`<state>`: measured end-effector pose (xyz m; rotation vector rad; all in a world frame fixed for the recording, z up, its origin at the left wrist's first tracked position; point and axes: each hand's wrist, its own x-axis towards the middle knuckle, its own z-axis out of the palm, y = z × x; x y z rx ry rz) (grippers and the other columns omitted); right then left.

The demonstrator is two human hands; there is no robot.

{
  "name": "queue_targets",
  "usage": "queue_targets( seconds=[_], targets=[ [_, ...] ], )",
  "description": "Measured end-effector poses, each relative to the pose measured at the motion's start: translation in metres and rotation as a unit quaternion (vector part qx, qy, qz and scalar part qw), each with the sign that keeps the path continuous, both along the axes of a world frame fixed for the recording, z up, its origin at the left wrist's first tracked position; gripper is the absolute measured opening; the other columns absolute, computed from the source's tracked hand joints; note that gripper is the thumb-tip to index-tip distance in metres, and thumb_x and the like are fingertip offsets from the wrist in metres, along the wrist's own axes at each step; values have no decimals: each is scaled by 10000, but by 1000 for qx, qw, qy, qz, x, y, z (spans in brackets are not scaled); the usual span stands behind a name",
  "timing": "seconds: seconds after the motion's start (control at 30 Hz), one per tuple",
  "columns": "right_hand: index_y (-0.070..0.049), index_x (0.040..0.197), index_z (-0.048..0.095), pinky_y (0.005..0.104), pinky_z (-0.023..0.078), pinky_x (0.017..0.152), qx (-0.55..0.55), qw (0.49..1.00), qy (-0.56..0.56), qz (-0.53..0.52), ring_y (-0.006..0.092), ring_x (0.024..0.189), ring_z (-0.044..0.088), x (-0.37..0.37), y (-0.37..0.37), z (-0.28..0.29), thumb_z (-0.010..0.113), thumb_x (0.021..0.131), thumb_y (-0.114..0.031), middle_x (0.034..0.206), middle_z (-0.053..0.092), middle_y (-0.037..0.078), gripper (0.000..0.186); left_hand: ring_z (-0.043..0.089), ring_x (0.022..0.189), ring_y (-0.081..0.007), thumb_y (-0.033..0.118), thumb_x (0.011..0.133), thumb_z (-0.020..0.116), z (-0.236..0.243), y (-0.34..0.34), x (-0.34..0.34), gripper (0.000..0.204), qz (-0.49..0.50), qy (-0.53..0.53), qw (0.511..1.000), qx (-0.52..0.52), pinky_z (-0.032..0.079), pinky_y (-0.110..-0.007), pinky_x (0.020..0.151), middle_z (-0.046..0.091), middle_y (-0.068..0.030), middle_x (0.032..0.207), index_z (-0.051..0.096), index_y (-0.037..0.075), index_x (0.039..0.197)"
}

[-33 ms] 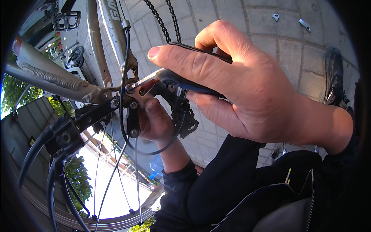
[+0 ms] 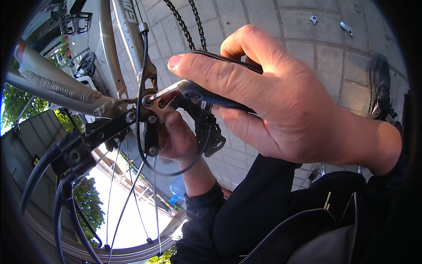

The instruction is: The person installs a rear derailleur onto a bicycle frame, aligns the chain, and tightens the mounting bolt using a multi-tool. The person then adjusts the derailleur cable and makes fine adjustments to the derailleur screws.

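My right hand (image 2: 281, 105) is closed round a dark folding multi-tool (image 2: 198, 94), thumb and fingers along its body. Its extended silver key (image 2: 167, 90) reaches into a bolt (image 2: 148, 100) on a metal bracket (image 2: 161, 108) at the bicycle's rear dropout. Just below, my left hand (image 2: 178, 141) is curled at the bracket with its thumb against it, other fingers partly hidden. The black derailleur (image 2: 209, 138) hangs right of that hand, and a black cable loops down across it.
Silver frame tubes (image 2: 52, 81) and a spoked wheel (image 2: 132, 248) fill the left. A chain (image 2: 199, 26) runs up over grey paving (image 2: 329, 70), where two small metal pieces (image 2: 346, 28) lie. A shoe (image 2: 380, 79) is at right, a blue plastic jug (image 2: 177, 192) below.
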<state>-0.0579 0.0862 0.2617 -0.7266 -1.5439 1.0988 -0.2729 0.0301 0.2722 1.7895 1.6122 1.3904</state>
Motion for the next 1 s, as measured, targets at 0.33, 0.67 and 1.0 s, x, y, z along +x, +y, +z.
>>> queue_targets(
  seconds=[0.33, 0.67, 1.0],
  targets=[
    [-61, 1246, 610, 229, 474, 529, 213, 954, -211, 23, 118, 681, 539, 26, 23, 7, 681, 830, -71, 899, 542, 58, 422, 607, 1063, -256, 77, 900, 661, 2, -7, -5, 419, 28, -30, 999, -19, 468, -408, 970, 614, -180, 1190, 510, -68, 1262],
    [-52, 1213, 615, 228, 485, 536, 238, 935, -258, 42, 118, 684, 560, 29, 31, 6, 655, 856, -109, 887, 564, 62, 363, 608, 1067, -254, 106, 930, 626, 6, -4, -2, 368, 13, 13, 999, -43, 477, -387, 956, 636, -179, 1178, 541, -73, 1240],
    [-44, 1180, 621, 228, 496, 544, 235, 923, -299, 56, 118, 687, 581, 41, 33, 11, 630, 883, -147, 876, 586, 67, 315, 598, 1092, -254, 92, 911, 659, -8, 1, -1, 422, -17, -1, 999, -36, 463, -381, 974, 615, -188, 1231, 523, -70, 1276]
  ],
)
